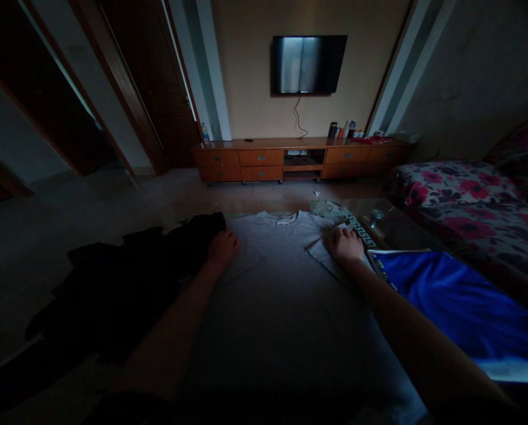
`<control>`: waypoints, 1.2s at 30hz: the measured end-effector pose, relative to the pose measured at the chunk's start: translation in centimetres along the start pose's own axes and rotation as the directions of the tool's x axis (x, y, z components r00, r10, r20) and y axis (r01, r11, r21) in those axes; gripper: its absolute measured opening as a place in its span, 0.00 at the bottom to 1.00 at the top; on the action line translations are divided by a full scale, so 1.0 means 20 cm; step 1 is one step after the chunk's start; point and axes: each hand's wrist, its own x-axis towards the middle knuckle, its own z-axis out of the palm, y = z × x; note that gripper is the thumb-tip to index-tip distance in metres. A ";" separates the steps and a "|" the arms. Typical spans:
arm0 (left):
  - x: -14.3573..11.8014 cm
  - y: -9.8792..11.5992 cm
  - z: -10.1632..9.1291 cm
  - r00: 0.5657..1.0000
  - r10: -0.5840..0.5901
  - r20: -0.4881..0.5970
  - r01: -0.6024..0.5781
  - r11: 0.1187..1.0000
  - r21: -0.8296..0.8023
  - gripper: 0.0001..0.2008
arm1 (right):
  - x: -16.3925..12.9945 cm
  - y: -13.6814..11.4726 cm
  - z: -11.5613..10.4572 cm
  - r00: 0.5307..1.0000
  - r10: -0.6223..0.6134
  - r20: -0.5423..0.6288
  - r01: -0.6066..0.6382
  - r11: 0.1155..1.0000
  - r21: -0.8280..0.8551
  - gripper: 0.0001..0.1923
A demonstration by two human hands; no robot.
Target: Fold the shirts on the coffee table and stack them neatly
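A grey T-shirt (273,277) lies spread flat in front of me, collar pointing away. My left hand (223,247) rests on its left shoulder area, next to a pile of black clothing (126,277). My right hand (344,243) presses on the shirt's right sleeve, which is folded inward; the fingers look curled on the fabric. Whether either hand pinches the cloth is hard to tell in the dim light.
A blue garment (459,307) lies at my right. A glass table (392,224) stands beyond it, beside a floral sofa (463,195). A wooden TV cabinet (299,158) and a wall television (308,64) are at the far wall. Dark doors stand at the left.
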 end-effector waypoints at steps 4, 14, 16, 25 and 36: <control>-0.14 -0.02 -0.06 0.989 0.089 0.121 -0.084 0.995 -0.045 0.24 | -0.07 0.07 -0.05 0.979 -0.134 0.151 0.134 0.991 0.016 0.28; -0.60 -0.21 -0.12 0.969 0.138 0.207 -0.129 0.990 -0.057 0.37 | -0.48 0.28 -0.04 0.947 -0.204 0.248 0.194 0.979 0.064 0.38; -0.60 -0.21 -0.11 0.966 0.138 0.218 -0.126 0.990 -0.065 0.37 | -0.48 0.28 -0.04 0.948 -0.188 0.257 0.178 0.982 0.062 0.38; -0.40 -0.26 -0.04 0.969 0.119 0.215 -0.106 0.992 -0.071 0.35 | -0.29 0.22 0.00 0.955 -0.163 0.247 0.156 0.987 0.046 0.39; -0.43 -0.09 -0.19 0.998 0.035 0.059 -0.042 0.991 0.131 0.19 | -0.32 0.12 -0.08 0.996 -0.087 0.001 0.087 0.995 -0.055 0.31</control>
